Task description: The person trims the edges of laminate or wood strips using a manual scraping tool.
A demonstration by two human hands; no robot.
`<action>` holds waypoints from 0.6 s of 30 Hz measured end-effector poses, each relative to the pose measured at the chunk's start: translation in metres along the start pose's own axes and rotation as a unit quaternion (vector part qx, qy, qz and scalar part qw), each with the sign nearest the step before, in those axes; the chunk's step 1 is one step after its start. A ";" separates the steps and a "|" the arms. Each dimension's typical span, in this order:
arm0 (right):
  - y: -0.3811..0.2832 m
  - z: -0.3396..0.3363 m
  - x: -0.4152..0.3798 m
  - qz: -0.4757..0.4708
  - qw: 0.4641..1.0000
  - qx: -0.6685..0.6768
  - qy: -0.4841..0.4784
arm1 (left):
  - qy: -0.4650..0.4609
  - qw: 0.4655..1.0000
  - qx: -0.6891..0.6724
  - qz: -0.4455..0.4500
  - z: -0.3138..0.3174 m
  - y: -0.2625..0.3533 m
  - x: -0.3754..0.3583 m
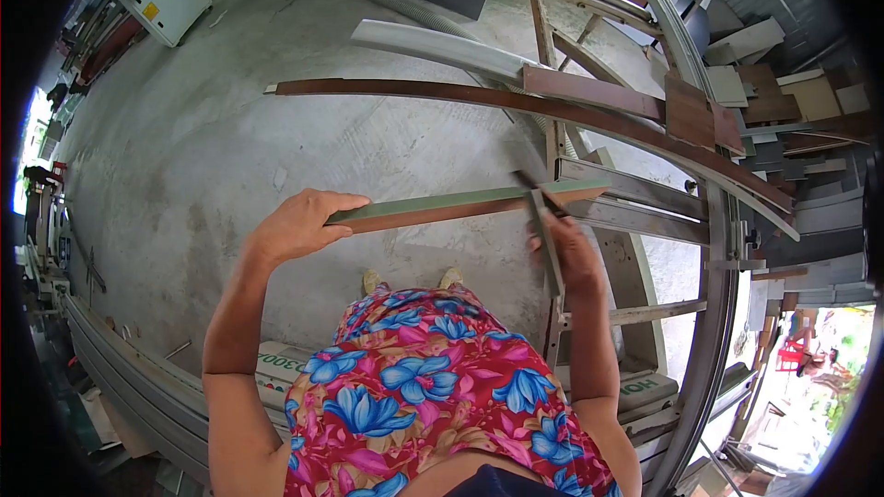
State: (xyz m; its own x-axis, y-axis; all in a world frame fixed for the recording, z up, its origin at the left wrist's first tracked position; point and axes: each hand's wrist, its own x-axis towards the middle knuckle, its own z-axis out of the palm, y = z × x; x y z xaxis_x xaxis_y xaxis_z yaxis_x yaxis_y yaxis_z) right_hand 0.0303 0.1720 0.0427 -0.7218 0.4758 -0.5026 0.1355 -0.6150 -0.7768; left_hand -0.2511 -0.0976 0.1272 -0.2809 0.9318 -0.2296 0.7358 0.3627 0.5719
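A long wooden strip (433, 209), green on its top face and brown along its side, lies across in front of me. My left hand (308, 224) grips its left end between thumb and fingers. Its right end reaches over the metal frame. Near that end, my right hand (573, 253) is closed round a short grey-green strip (545, 244), which stands crosswise against the long one. A dark, thin blade-like piece (528, 180), smeared by motion, juts from the same spot; I cannot make out its kind. My right fingers are partly hidden.
A metal frame (635, 212) stands at the right, with a long brown board (442, 95) and a pale panel (433, 46) resting on it. Stacked offcuts (773, 92) fill the far right. A white machine cabinet (166, 0) stands at upper left on the concrete floor (184, 129).
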 end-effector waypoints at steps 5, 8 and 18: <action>-0.013 -0.092 0.020 -0.052 0.975 0.189 0.105 | 0.009 1.000 -0.016 0.004 0.006 -0.012 0.000; -0.009 -0.059 0.008 -0.021 0.985 0.165 0.052 | -0.008 0.998 -0.049 -0.044 0.004 -0.009 0.001; -0.012 -0.116 0.028 -0.207 0.945 -0.085 0.240 | 0.008 0.987 -0.019 -0.160 -0.004 -0.017 0.005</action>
State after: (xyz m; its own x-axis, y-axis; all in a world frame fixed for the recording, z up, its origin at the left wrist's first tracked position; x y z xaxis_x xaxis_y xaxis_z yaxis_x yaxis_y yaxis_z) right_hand 0.0879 0.2654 -0.0064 -0.3519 0.9088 -0.2242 0.0443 -0.2231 -0.9738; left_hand -0.2674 -0.0991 0.1191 -0.5045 0.7700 -0.3906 0.5853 0.6376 0.5009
